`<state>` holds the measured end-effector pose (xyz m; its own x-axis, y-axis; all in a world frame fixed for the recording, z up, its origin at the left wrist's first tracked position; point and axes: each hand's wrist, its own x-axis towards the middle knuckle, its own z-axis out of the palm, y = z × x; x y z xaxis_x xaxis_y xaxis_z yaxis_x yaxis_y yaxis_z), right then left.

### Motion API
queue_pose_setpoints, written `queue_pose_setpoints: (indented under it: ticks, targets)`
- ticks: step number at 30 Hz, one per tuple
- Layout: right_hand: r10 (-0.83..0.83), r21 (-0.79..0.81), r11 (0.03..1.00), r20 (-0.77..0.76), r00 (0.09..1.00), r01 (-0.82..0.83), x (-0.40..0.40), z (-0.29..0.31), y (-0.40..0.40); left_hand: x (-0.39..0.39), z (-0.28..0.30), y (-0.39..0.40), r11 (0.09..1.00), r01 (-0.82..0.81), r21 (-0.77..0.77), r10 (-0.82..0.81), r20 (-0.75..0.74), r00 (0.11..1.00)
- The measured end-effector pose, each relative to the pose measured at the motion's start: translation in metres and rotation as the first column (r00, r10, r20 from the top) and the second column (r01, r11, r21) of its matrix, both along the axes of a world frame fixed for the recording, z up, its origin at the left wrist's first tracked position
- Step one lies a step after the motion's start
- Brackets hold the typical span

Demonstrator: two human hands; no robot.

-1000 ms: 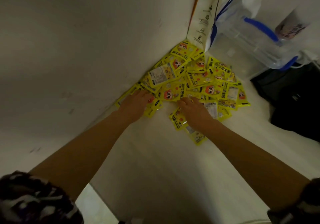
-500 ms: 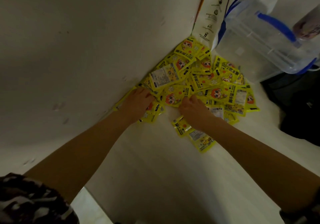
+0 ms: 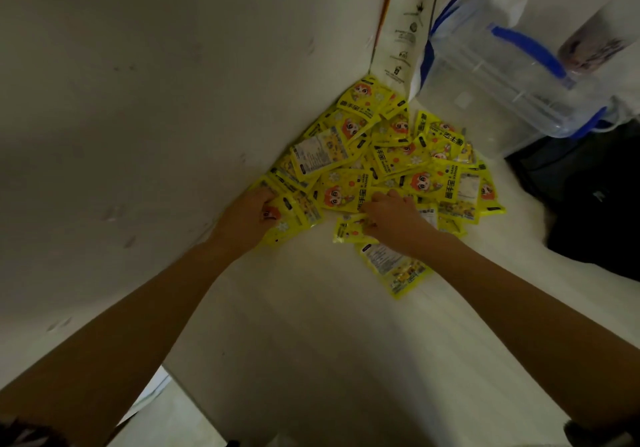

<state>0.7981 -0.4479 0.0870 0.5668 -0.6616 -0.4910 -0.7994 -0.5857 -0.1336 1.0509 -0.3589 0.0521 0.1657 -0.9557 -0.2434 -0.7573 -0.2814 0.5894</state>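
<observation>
Where yellow packets (image 3: pixel 381 155) heap, left hand (image 3: pixel 247 216) and right hand (image 3: pixel 394 218) rest.

The left grip (image 3: pixel 247 219) has its fingertips buried under the yellow packets (image 3: pixel 346 190). The right grip (image 3: pixel 394 219) has its fingers tucked among them, so neither hold shows plainly. The packets' small print is unreadable. The clear box (image 3: pixel 502 93) and black bag (image 3: pixel 588 204) run off the right edge.
</observation>
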Motion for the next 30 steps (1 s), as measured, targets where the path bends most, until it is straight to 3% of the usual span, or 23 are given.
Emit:
queue_pose_setpoints:
  ticks: [3,6,15,27,30]
  targets:
    - [-0.108,0.029,0.994,0.108,0.988,0.106,0.009,0.006,-0.01,0.007,0.004,0.001,0.988,-0.14,0.058,0.143,-0.035,0.989]
    - [-0.146,0.025,0.989,0.138,0.98,0.144,0.027,0.004,-0.024,0.01,0.002,0.003,0.986,-0.15,0.071,0.145,0.064,0.987]
    - [-0.143,-0.033,0.989,0.006,0.99,0.143,0.064,-0.021,-0.042,0.002,-0.014,0.005,0.993,-0.084,0.082,0.057,0.286,0.957]
    - [-0.166,-0.156,0.973,0.026,0.986,0.168,0.057,-0.037,-0.029,-0.01,-0.007,0.014,0.996,-0.039,0.075,0.021,0.228,0.973]
    - [-0.188,-0.156,0.968,0.079,0.979,0.198,0.053,-0.035,-0.025,-0.013,-0.006,0.015,0.993,-0.102,0.065,0.092,0.147,0.985]
